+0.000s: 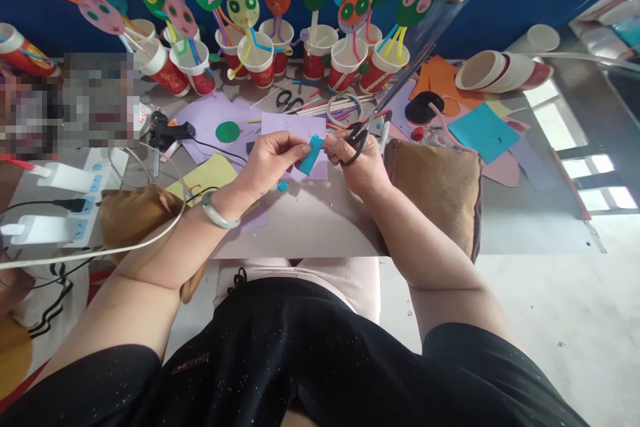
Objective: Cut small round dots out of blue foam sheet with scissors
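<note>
A small blue paper piece [311,157] is pinched between the thumb and fingers of my left hand [275,159]. My right hand [363,163] is closed around the black-handled scissors [361,147], whose blades point up and away from me. Its thumb and fingertip come close to the paper's right edge; whether they touch it I cannot tell. Beneath both hands lies a light purple sheet [270,125] with faint pencil marks. A blue scrap [283,186] rests on the table just below my left hand.
Along the back stand several red-and-white paper cups [256,61] with paper rabbit faces. Brown cushion [433,190] lies by my right forearm. At left are a power strip [93,197], cables, a glue gun [167,131] and another person. Stacked cups [500,71] lie right.
</note>
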`<state>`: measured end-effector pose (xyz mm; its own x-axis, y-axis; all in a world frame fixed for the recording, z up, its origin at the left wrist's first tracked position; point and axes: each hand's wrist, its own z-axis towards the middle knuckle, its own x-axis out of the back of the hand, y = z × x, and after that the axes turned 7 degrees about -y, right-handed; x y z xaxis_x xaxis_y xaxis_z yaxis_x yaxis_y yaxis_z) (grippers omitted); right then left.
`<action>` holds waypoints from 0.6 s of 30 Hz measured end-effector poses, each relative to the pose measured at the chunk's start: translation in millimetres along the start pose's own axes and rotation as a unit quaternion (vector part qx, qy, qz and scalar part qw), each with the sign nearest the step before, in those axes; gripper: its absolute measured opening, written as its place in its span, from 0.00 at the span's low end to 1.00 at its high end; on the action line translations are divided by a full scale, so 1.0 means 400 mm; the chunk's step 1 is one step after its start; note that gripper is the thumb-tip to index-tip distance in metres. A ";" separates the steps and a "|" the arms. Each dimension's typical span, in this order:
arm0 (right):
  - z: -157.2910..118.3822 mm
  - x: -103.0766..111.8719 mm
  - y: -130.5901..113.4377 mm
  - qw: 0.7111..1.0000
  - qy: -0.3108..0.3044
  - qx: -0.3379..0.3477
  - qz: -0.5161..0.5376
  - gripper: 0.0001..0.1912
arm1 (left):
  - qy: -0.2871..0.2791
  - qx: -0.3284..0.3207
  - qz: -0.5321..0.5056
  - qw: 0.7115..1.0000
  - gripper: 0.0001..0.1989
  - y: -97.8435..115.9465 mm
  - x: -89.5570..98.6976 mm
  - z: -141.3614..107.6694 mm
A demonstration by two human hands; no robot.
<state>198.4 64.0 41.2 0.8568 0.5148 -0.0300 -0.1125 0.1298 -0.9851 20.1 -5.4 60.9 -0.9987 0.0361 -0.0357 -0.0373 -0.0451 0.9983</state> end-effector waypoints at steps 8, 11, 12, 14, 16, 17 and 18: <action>-0.013 -0.007 -0.029 0.997 -0.052 0.011 -0.058 0.23 | 0.032 -0.006 -0.020 0.999 0.26 0.001 -0.004 0.002; -0.014 -0.008 -0.027 0.997 -0.050 0.006 -0.060 0.22 | 0.031 0.002 -0.027 0.999 0.26 0.002 -0.005 0.002; -0.014 -0.007 -0.028 0.997 -0.053 0.004 -0.062 0.22 | 0.028 0.006 -0.032 0.999 0.26 0.001 -0.004 0.001; -0.012 -0.006 -0.031 0.996 -0.059 0.004 -0.064 0.22 | 0.013 0.015 -0.046 0.999 0.26 0.001 -0.002 -0.001; -0.010 -0.004 -0.035 0.996 -0.068 0.006 -0.057 0.23 | -0.011 0.026 -0.066 0.997 0.25 0.001 0.002 -0.003; -0.009 -0.003 -0.036 0.996 -0.072 0.007 -0.051 0.24 | -0.023 0.034 -0.078 0.996 0.25 0.001 0.004 -0.003; -0.008 -0.002 -0.037 0.996 -0.074 0.008 -0.045 0.24 | -0.033 0.043 -0.089 0.995 0.25 0.002 0.006 -0.004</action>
<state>201.2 58.9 55.3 0.7804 0.6195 0.0845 -0.0476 0.1937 -0.9799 17.8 -7.0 61.5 -0.9722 0.1015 -0.2110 -0.2064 0.0540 0.9770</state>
